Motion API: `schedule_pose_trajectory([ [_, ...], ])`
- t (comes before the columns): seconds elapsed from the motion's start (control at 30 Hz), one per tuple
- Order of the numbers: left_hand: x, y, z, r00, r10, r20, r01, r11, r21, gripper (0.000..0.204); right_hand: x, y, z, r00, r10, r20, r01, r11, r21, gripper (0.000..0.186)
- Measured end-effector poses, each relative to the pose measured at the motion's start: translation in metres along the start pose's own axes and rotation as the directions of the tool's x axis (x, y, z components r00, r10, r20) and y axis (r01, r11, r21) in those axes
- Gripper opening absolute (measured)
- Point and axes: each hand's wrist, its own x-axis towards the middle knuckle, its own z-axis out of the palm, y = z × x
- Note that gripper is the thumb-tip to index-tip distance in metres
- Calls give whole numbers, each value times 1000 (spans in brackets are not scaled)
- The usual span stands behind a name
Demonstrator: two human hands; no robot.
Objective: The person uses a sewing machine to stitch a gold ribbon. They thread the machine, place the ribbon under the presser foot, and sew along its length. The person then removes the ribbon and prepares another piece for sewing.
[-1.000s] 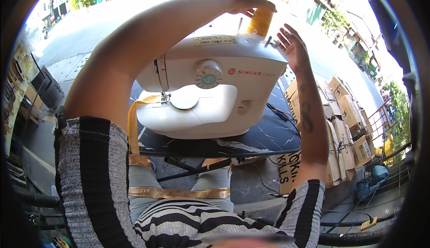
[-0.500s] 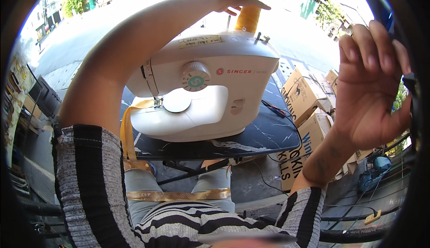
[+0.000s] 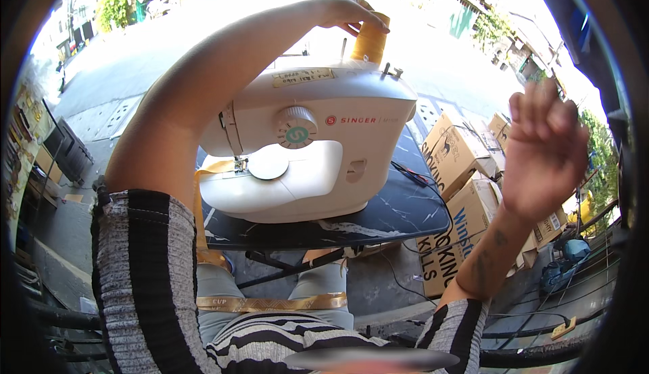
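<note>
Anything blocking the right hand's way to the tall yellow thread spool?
Nothing visible stands between the raised bare right hand and the tall yellow thread spool atop the white sewing machine; the bare left hand is at the spool's upper left.

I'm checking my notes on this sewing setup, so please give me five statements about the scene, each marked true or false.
1. The left hand is at the yellow thread spool on top of the sewing machine. True.
2. The right hand is gripping the sewing machine. False: it is raised, apart from the machine.
3. The sewing machine stands on a dark table with pale veins. True.
4. The cardboard boxes are to the left of the sewing machine. False: they are to its right.
5. A gold ribbon lies across the person's lap. True.
</note>
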Motion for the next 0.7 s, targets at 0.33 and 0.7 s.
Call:
schedule_pose_trajectory([
  [0.33,-10,7,7,992,-22,-123,28,999,44,100,50,201,-47,822,560,-100,-557,756,-345,77],
  [0.7,-40,15,-8,939,-308,153,269,936,228,97,78,228,-42,911,412,33,-369,846,-386,76],
])
